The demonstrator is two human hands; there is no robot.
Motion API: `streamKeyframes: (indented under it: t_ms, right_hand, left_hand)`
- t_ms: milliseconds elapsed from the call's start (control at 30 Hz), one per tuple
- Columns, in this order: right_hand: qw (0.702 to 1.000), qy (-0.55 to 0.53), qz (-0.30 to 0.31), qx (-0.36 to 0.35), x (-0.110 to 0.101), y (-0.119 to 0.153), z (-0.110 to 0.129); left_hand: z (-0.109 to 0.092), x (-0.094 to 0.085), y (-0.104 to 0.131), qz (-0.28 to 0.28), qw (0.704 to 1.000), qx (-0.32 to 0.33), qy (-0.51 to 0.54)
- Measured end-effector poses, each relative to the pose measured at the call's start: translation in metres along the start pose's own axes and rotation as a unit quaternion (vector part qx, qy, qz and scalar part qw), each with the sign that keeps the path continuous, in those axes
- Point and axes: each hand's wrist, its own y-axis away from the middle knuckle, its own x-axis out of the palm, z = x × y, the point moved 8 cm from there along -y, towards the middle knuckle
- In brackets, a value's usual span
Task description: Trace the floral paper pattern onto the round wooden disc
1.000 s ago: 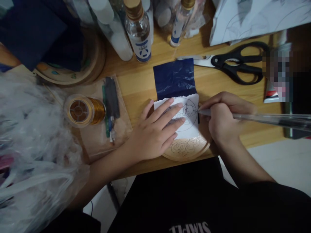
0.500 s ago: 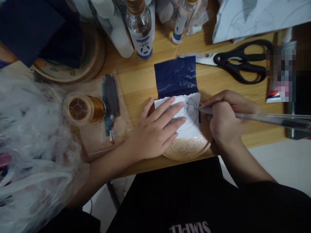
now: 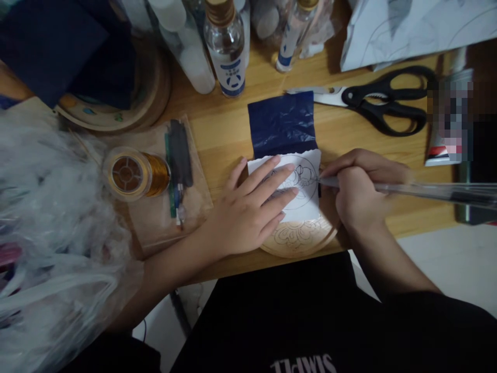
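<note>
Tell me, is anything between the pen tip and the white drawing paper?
Nothing visible. The right hand holds the pen with its tip at the right edge of the paper; the left hand presses farther left.

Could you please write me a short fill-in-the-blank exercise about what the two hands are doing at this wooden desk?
1. The left hand lies flat on the white ____ with the drawn pattern.
2. The right hand holds a clear ____ with its tip at the pattern's right edge.
3. The sheet sticking out beyond the white paper is dark ____ in colour.
4. The black-handled ____ lie beyond the right hand.

Missing words: paper; pen; blue; scissors
</note>
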Motion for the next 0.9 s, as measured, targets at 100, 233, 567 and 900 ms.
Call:
streamKeyframes:
  t_ms: [100, 233, 567, 900]
  right_hand:
    - [1.000, 0.010, 0.004, 0.003, -0.0004, 0.0002, -0.0005]
    - [1.000, 0.018, 0.010, -0.013, -0.0004, 0.0003, 0.0014]
    - [1.000, -0.024, -0.008, -0.008, -0.0013, 0.0001, 0.0004]
    - [0.999, -0.024, -0.001, -0.024, -0.0010, 0.0001, 0.0009]
  left_hand:
    - [-0.0003, -0.0004, 0.0000, -0.006, 1.000, 0.002, 0.000]
    - [-0.0001, 0.0001, 0.0001, -0.006, 1.000, 0.003, 0.001]
    - [0.0002, 0.0002, 0.0004, -0.003, 1.000, 0.000, 0.001]
    - [0.0000, 0.0011, -0.0003, -0.001, 1.000, 0.000, 0.004]
